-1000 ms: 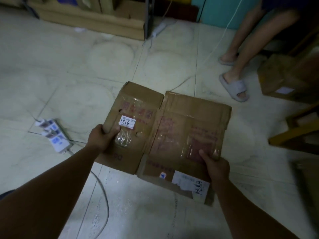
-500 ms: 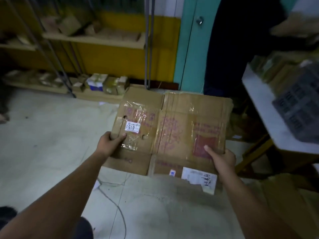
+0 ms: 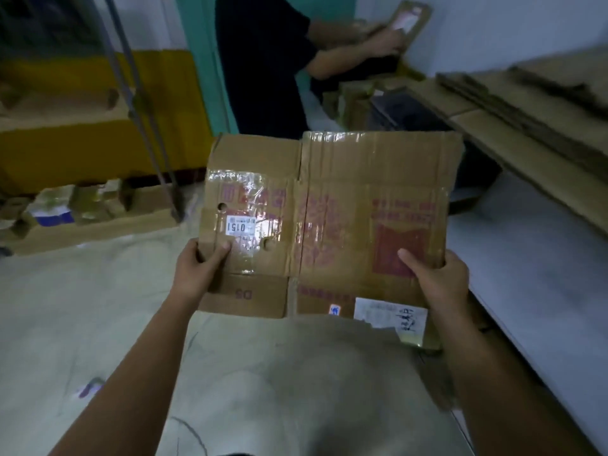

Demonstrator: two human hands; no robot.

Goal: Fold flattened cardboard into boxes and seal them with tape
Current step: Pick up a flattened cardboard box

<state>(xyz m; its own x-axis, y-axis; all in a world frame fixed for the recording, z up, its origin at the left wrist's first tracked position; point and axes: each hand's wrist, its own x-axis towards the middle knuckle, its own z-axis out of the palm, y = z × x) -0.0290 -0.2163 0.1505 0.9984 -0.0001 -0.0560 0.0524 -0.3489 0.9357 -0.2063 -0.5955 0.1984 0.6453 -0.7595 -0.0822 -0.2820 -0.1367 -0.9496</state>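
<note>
We hold flattened cardboard point(image 3: 329, 199) up, still unfolded
left hand point(image 3: 197, 271) pinches left edge, right hand point(image 3: 437, 281) grips right edge; we've lifted it from floor height to beside table point(image 3: 543, 274); folding not begun

The cardboard point(image 3: 332, 205) is a flattened brown box, worn and creased, with faded red print and shiny strips of old tape point(image 3: 245, 189). A white label point(image 3: 241, 224) reads "0151" on its left panel, and a torn sticker point(image 3: 390, 315) is at the lower right. The cardboard is in the air, almost upright. The left hand point(image 3: 197, 271) holds its left edge and the right hand point(image 3: 437, 278) its right edge.
</note>
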